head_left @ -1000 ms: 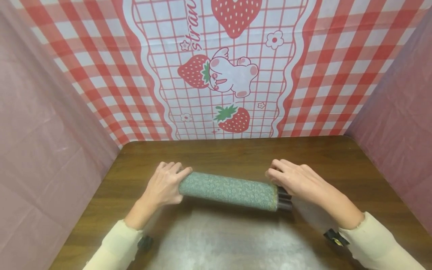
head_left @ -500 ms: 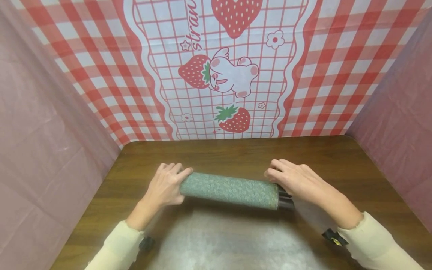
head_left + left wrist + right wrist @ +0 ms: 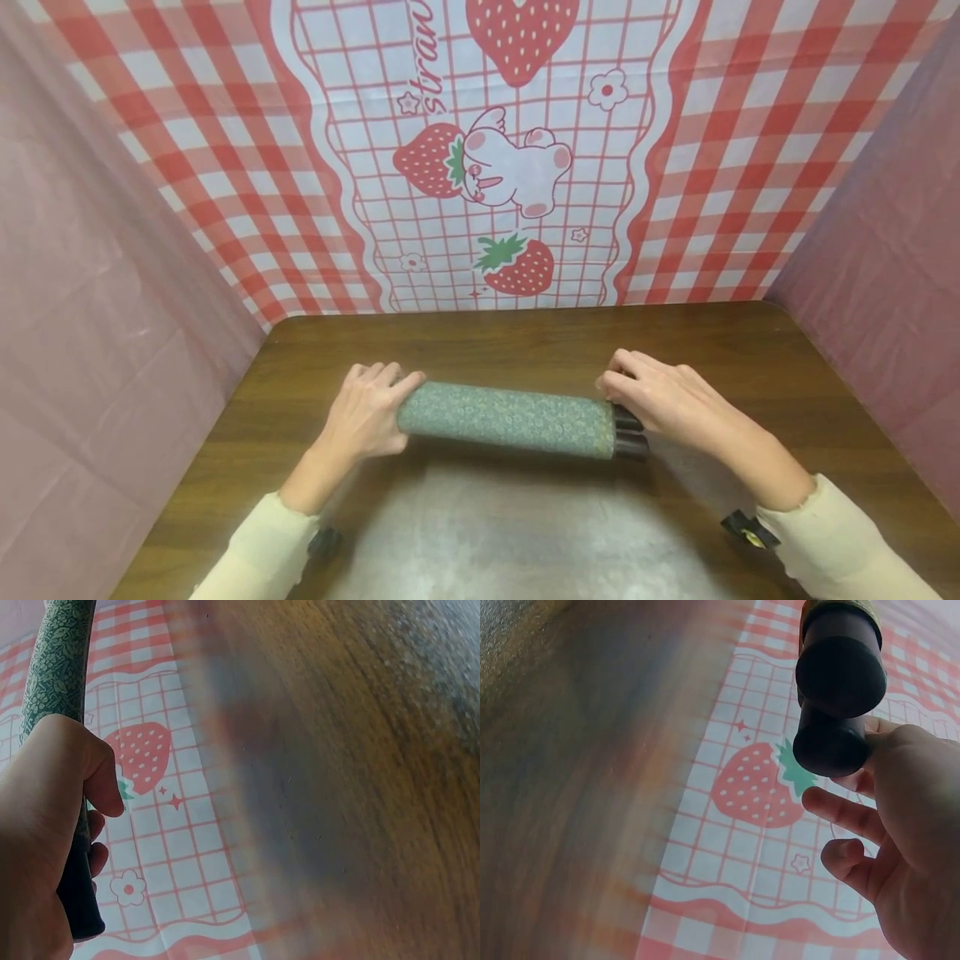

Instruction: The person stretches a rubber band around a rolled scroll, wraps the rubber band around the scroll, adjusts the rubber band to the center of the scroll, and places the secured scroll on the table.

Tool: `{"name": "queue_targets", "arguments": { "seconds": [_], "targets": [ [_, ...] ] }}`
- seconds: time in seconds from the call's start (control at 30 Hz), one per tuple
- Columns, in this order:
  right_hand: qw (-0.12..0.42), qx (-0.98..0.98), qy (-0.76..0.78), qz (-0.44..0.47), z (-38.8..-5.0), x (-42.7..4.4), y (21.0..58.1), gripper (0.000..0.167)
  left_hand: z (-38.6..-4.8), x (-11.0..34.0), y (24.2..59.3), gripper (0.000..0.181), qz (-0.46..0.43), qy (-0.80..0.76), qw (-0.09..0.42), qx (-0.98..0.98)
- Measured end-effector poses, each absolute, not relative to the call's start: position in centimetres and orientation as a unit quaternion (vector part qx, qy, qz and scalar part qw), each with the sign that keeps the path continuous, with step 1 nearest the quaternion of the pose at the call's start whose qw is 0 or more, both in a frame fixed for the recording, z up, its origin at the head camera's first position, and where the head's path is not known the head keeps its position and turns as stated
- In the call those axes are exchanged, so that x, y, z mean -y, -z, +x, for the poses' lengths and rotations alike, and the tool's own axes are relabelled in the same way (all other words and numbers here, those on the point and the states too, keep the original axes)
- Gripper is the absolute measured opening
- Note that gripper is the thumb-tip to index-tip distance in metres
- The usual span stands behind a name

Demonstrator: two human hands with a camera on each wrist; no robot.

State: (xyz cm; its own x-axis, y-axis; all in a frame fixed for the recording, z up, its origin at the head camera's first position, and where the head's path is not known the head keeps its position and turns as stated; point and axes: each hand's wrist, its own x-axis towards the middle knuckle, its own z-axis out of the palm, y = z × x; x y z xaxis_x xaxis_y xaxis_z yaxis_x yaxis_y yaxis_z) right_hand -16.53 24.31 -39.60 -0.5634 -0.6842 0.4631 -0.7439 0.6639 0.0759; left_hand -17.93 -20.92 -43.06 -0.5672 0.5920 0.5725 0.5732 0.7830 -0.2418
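Note:
A rolled scroll (image 3: pixel 510 419) with green floral cloth is held above the table, lying crosswise and dipping a little to the right. Black roller knobs (image 3: pixel 632 447) stick out at its right end. My left hand (image 3: pixel 367 410) grips the left end; in the left wrist view the thumb (image 3: pixel 103 780) lies across the roll, and a dark knob (image 3: pixel 79 900) shows below the palm. My right hand (image 3: pixel 667 396) holds the right end from behind with thumb and forefinger, partly hidden by the knobs in the right wrist view. Its other fingers (image 3: pixel 847 817) are loosely bent, off the scroll.
The brown wooden table (image 3: pixel 525 342) has a bright glare in front. A red-checked strawberry cloth (image 3: pixel 517 158) hangs behind it, with pink curtains (image 3: pixel 97 317) on both sides. Black wrist devices (image 3: pixel 750 529) hang by the cream sleeves (image 3: pixel 832 533).
The scroll's right end has risen slightly, and more of the black knobs shows. My right hand has shifted a little up and right. My left hand keeps its grip.

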Motion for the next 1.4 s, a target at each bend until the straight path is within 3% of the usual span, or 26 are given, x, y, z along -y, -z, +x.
{"name": "queue_targets", "arguments": {
  "seconds": [0.07, 0.13, 0.23, 1.1, 1.4],
  "targets": [
    [0.242, 0.879, -0.071, 0.404, -16.5, -24.3, 39.6, 0.006, -17.9, 20.9, 43.0, 0.074, -0.326, -0.015, 0.327, 0.887],
    [0.256, 0.876, -0.078, 0.401, -16.6, -24.4, 39.5, 0.026, -17.8, 20.9, 43.0, 0.073, -0.323, -0.016, 0.322, 0.89],
    [0.277, 0.87, -0.087, 0.397, -16.7, -24.5, 39.5, 0.034, -17.7, 20.9, 43.0, 0.073, -0.317, -0.018, 0.308, 0.897],
    [0.317, 0.878, -0.121, 0.337, -16.5, -25.7, 39.6, 0.027, -18.1, 21.3, 41.5, 0.068, -0.233, 0.101, 0.071, 0.965],
    [0.328, 0.883, -0.127, 0.31, -16.5, -25.8, 40.1, 0.024, -18.3, 21.3, 41.8, 0.054, -0.247, 0.139, 0.017, 0.959]
  ]
}}
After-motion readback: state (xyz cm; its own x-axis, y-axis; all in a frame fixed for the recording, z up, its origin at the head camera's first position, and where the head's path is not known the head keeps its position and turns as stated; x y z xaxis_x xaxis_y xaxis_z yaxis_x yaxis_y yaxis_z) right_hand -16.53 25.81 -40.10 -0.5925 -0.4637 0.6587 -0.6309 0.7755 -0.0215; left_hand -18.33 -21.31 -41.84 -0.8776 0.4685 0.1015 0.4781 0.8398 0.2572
